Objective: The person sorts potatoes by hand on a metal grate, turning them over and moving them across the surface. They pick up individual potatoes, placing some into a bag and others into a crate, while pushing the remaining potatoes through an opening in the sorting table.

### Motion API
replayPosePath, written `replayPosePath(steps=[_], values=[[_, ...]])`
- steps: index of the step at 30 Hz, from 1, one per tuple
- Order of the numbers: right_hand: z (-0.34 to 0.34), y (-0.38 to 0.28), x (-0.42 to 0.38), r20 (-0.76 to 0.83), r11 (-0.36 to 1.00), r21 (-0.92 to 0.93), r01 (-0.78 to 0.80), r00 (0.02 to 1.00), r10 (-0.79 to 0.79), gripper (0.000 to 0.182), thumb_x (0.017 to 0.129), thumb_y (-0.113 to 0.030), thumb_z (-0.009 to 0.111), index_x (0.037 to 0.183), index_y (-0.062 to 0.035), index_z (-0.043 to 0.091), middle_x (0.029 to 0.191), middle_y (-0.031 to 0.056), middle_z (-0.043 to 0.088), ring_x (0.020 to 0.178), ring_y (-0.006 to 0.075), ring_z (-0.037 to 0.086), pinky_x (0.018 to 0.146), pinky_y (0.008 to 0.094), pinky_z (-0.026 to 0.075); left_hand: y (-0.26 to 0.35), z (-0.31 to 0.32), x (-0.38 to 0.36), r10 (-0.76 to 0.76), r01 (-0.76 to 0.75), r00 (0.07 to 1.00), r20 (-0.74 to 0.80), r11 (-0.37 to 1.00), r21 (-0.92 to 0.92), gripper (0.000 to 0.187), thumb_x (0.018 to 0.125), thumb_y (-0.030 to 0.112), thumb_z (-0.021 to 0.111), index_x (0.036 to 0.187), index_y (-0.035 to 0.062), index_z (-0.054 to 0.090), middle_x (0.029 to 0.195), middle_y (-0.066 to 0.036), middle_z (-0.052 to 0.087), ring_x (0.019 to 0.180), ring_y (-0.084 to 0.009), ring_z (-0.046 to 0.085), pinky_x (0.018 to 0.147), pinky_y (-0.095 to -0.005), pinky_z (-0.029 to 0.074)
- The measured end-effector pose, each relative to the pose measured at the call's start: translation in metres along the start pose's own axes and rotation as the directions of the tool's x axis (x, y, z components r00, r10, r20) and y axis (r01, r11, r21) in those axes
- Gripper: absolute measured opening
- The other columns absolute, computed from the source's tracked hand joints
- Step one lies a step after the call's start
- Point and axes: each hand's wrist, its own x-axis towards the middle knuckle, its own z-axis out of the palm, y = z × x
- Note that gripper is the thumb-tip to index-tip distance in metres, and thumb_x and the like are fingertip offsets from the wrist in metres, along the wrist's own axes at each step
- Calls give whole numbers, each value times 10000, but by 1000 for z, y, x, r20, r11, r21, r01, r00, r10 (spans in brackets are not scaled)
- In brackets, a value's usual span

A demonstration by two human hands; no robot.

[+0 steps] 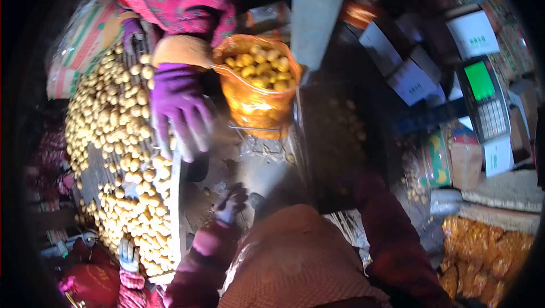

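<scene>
My left hand (231,203), in a grey and dark glove, hangs over the floor right of the sorting table (177,211), its fingers loosely bent and apart with nothing visible between them. My right hand (359,178) reaches into deep shadow at the edge of a dark tray (323,160); its fingers cannot be made out. Small round potatoes (128,115) cover much of the table. Ahead, an orange bag (255,103) stands open, with potatoes inside. More potatoes show dimly in the dark tray.
A co-worker's purple glove (181,101) is over the table's right side; another person's grey glove (129,255) touches the potatoes at lower left. A metal post (318,18) rises ahead. On the right are a scale display (482,98), white boxes (414,84) and filled orange net bags (482,257).
</scene>
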Motion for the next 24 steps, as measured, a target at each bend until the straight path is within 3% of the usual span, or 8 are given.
replayPosePath(steps=[1, 5, 8, 9, 11, 12, 13, 24], values=[[0, 4, 10, 21, 1000, -21, -3, 1000, 3, 254, 918, -214, 584, 1062, -15, 646, 1032, 87, 657, 927, 201, 631, 829, 335, 492, -33, -47, 5, 326, -320, 945, -28, 939, 123, 356, 969, 223, 543, 1269, 30, 534, 1128, -109, 633, 949, -216, 621, 853, -352, 496], [-19, 14, 59, 79, 994, -105, 41, 996, -33, 198, 893, -151, 607, 1038, -23, 651, 1016, 85, 658, 905, 212, 643, 794, 339, 506, 65, -81, -47, 575, -235, 666, -475, 767, 598, 335, 983, 167, 496, 1251, -29, 534, 1207, -177, 585, 1077, -293, 574, 945, -385, 452], [10, -44, 83, 183, 897, -370, 241, 966, -183, 196, 901, -140, 609, 1054, -24, 648, 1021, 80, 659, 900, 198, 648, 791, 341, 516, 42, -131, -74, 739, 148, 549, -390, 373, 916, 382, 959, 166, 526, 1296, -12, 503, 1258, -228, 527, 1164, -365, 517, 1011, -438, 407], [28, -68, 89, 272, 732, -562, 385, 922, -276, 207, 914, -145, 605, 1076, -23, 644, 1029, 75, 659, 900, 181, 650, 797, 342, 523, 28, -144, -75, 774, 205, 492, -399, 342, 917, 425, 956, 228, 535, 1311, -1, 492, 1285, -236, 497, 1180, -387, 494, 1007, -460, 405], [34, -58, 140, -66, 987, -161, 15, 997, -26, 314, 888, -254, 652, 1101, -23, 659, 1088, 82, 653, 988, 127, 596, 872, 294, 479, 12, -166, -77, 740, 315, 494, -457, 338, 887, 486, 944, 314, 545, 1324, 15, 488, 1309, -237, 477, 1184, -399, 487, 1004, -478, 405], [-3, -24, 194, 238, 622, -623, 473, 873, -426, 257, 878, -209, 662, 1056, -24, 662, 998, 59, 655, 909, 111, 596, 818, 282, 489, 3, -173, -71, 704, 345, 464, -537, 415, 842, 539, 926, 377, 556, 1330, 28, 490, 1306, -234, 483, 1193, -395, 484, 1007, -471, 403], [61, -105, 169, -102, 989, 4, 149, 984, -148, 247, 885, -235, 660, 1022, -31, 662, 904, 30, 655, 799, 100, 602, 729, 270, 498, 1, -175, -67, 702, 348, 457, -546, 423, 836, 539, 926, 377, 556, 1330, 28, 490, 1306, -234, 483, 1193, -395, 484, 1007, -471, 403], [115, -176, 319, -193, 967, -255, -20, 981, -30, 296, 867, -363, 635, 1073, -151, 620, 957, 32, 655, 832, 202, 636, 689, 382, 510, 8, -160, -62, 726, 449, 382, -572, 396, 801, 422, 903, 270, 564, 1208, -22, 571, 1208, -255, 560, 1119, -425, 525, 975, -503, 408]])
